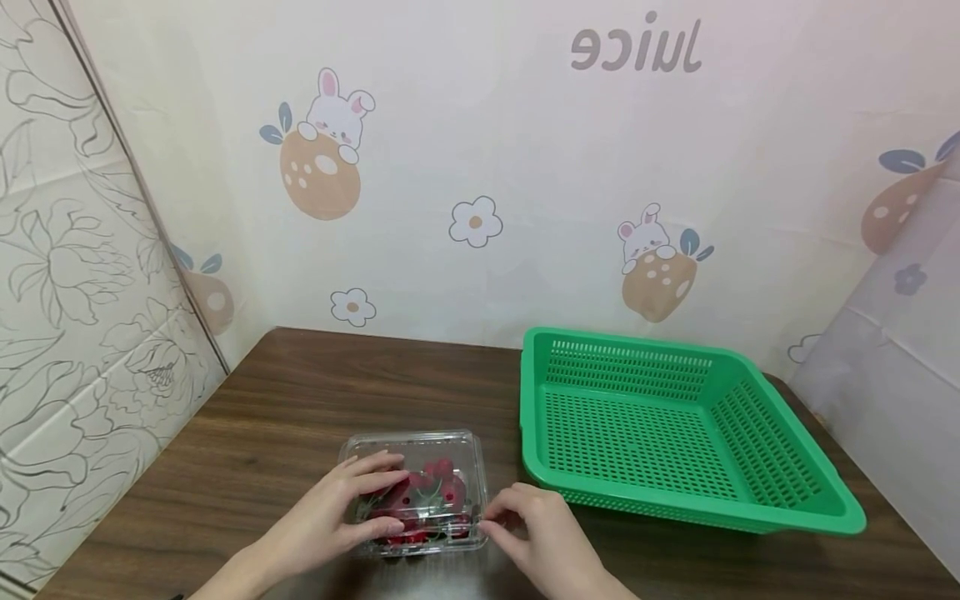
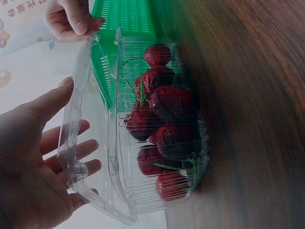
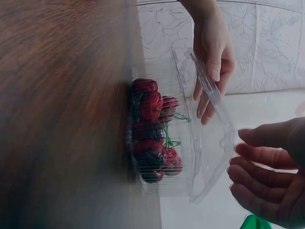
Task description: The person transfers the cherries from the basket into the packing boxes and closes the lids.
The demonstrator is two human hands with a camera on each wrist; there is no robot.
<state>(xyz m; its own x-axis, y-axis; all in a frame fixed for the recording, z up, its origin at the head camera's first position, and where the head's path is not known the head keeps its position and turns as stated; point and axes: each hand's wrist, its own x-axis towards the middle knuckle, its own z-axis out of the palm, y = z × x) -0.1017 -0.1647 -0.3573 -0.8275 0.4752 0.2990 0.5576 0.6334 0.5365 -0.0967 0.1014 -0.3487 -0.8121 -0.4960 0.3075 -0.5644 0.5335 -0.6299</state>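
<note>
A clear plastic clamshell box (image 1: 471, 454) of dark red cherries with green stems (image 2: 171, 102) stands on the table in front of me. Its lid (image 3: 224, 121) is tilted up, with a gap between it and the tray at the near side. My left hand (image 1: 341, 500) is spread over the lid from the left, fingers extended and thumb near the front edge. At the near right corner, my right hand (image 1: 543, 533) pinches the lid's edge between thumb and index finger. In the right wrist view its other fingers (image 3: 257, 195) are loosely bent.
To the right of the box stands a green plastic basket (image 1: 536, 450) with perforated walls and floor, nothing inside it. Both rest on a dark wood-grain table (image 1: 247, 433). A printed cloth (image 1: 480, 125) with rabbits and flowers hangs behind.
</note>
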